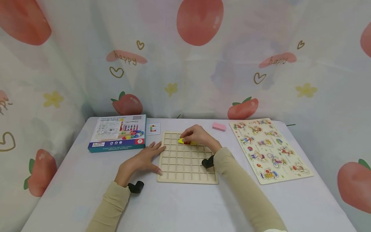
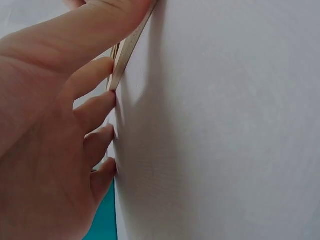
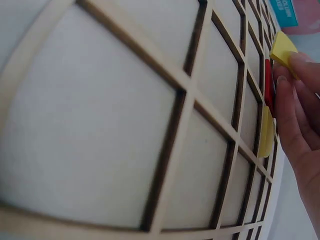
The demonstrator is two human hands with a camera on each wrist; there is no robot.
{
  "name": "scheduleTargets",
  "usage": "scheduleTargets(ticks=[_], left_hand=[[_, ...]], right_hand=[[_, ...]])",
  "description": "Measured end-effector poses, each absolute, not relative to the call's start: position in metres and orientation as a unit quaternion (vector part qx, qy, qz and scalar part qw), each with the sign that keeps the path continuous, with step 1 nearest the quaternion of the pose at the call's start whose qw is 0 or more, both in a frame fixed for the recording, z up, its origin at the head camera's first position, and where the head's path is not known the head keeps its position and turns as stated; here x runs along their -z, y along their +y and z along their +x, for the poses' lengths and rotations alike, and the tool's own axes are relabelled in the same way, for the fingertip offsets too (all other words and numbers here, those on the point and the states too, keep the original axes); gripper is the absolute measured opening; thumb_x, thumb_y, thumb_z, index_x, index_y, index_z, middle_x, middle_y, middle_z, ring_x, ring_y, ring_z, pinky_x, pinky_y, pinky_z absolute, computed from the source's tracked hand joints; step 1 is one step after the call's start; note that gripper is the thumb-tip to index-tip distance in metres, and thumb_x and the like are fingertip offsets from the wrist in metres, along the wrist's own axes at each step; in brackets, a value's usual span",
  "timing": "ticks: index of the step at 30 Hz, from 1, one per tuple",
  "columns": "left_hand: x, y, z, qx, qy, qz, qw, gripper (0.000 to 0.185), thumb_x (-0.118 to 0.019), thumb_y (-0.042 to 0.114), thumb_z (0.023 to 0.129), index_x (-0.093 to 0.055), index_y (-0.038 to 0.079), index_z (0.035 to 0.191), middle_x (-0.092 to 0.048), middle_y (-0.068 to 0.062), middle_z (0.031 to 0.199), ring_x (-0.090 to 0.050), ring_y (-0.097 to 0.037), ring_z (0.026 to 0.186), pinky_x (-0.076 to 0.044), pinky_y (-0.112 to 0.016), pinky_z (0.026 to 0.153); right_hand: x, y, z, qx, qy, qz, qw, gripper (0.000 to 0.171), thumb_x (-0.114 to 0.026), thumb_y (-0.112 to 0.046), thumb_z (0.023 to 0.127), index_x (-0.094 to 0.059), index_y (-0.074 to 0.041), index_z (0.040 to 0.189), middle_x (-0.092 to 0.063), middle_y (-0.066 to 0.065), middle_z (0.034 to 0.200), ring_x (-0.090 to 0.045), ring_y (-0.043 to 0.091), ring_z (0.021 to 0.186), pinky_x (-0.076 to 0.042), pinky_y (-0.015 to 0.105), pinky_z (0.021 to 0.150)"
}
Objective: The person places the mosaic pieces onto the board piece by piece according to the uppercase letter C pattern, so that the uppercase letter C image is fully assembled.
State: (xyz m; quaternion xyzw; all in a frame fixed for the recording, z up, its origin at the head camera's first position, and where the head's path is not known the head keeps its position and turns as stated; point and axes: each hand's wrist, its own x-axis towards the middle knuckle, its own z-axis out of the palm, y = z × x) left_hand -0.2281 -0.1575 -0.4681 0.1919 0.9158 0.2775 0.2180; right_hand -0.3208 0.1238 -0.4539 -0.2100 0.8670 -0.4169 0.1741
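A wooden grid board [image 1: 187, 167] lies flat in the middle of the white table. My right hand [image 1: 195, 134] hovers over its upper rows with curled fingers, pinching a tilted yellow piece [image 1: 181, 140] beside a red piece [image 1: 187, 142]. The right wrist view shows the yellow piece [image 3: 282, 47] under my fingertips [image 3: 300, 85]. Below it a red piece [image 3: 268, 82] and a second yellow piece [image 3: 266, 135] sit in the cells. My left hand [image 1: 146, 158] lies flat on the table, its straight fingers touching the board's left edge [image 2: 125, 52].
A teal and white toy box [image 1: 117, 132] lies at the back left, with a small card [image 1: 153, 128] beside it. A pink block [image 1: 218, 126] sits behind the board. A peg puzzle board [image 1: 269, 149] lies on the right. A printed curtain surrounds the table.
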Motion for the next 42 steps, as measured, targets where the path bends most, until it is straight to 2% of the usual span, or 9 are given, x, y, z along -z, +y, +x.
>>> scheduleTargets(ticks=[6, 10, 14, 20, 27, 36, 42], left_hand=[[0.467, -0.155, -0.227, -0.280, 0.915, 0.191, 0.218, 0.106, -0.090, 0.042, 0.076, -0.032, 0.021, 0.163, -0.015, -0.005, 0.174, -0.001, -0.037, 0.161, -0.007, -0.066, 0.126], [0.467, -0.153, -0.227, -0.280, 0.915, 0.189, 0.218, 0.106, -0.090, 0.041, 0.076, -0.032, 0.022, 0.163, -0.015, -0.004, 0.174, 0.000, -0.036, 0.161, -0.008, -0.066, 0.126], [0.468, -0.152, -0.227, -0.281, 0.915, 0.187, 0.219, 0.106, -0.090, 0.042, 0.075, -0.033, 0.024, 0.163, -0.015, -0.002, 0.174, -0.001, -0.035, 0.161, -0.011, -0.068, 0.125], [0.467, -0.150, -0.228, -0.283, 0.914, 0.190, 0.220, 0.106, -0.091, 0.042, 0.074, -0.035, 0.023, 0.162, -0.017, -0.004, 0.174, -0.002, -0.036, 0.161, -0.013, -0.069, 0.124], [0.464, -0.151, -0.226, -0.280, 0.915, 0.179, 0.228, 0.103, -0.091, 0.040, 0.075, -0.037, 0.024, 0.161, -0.017, -0.004, 0.174, -0.001, -0.036, 0.161, -0.014, -0.069, 0.124], [0.457, -0.156, -0.220, -0.285, 0.915, 0.174, 0.225, 0.103, -0.091, 0.040, 0.075, -0.038, 0.022, 0.161, -0.017, -0.007, 0.174, -0.001, -0.038, 0.161, -0.015, -0.072, 0.122], [0.456, -0.155, -0.220, -0.279, 0.917, 0.172, 0.226, 0.103, -0.091, 0.041, 0.075, -0.037, 0.022, 0.161, -0.016, -0.006, 0.174, 0.000, -0.038, 0.161, -0.015, -0.072, 0.122]], right_hand=[[0.456, 0.120, -0.321, 0.385, 0.885, -0.200, 0.168, 0.011, -0.074, -0.011, 0.095, -0.082, -0.009, 0.102, -0.078, 0.003, 0.086, -0.067, 0.012, 0.070, -0.058, 0.026, 0.070], [0.457, 0.119, -0.321, 0.369, 0.891, -0.208, 0.163, 0.012, -0.074, -0.010, 0.095, -0.082, -0.008, 0.103, -0.079, 0.005, 0.090, -0.068, 0.010, 0.070, -0.058, 0.025, 0.070], [0.455, 0.119, -0.319, 0.332, 0.901, -0.237, 0.145, 0.014, -0.073, -0.009, 0.095, -0.082, -0.008, 0.105, -0.077, 0.006, 0.099, -0.068, 0.011, 0.077, -0.058, 0.028, 0.077], [0.454, 0.118, -0.314, 0.287, 0.911, -0.273, 0.115, 0.016, -0.072, -0.008, 0.095, -0.082, -0.007, 0.107, -0.073, 0.007, 0.100, -0.067, 0.020, 0.091, -0.057, 0.035, 0.088], [0.448, 0.126, -0.307, 0.319, 0.911, -0.239, 0.107, 0.020, -0.069, -0.006, 0.095, -0.079, -0.008, 0.112, -0.077, 0.007, 0.105, -0.070, 0.019, 0.092, -0.058, 0.034, 0.085], [0.438, 0.159, -0.292, 0.360, 0.908, -0.193, 0.091, 0.024, -0.069, -0.009, 0.095, -0.076, -0.005, 0.118, -0.077, 0.006, 0.107, -0.066, 0.022, 0.095, -0.055, 0.034, 0.085], [0.431, 0.186, -0.276, 0.353, 0.915, -0.177, 0.086, 0.019, -0.071, -0.013, 0.097, -0.077, -0.006, 0.114, -0.076, 0.007, 0.108, -0.063, 0.023, 0.093, -0.053, 0.032, 0.082]])
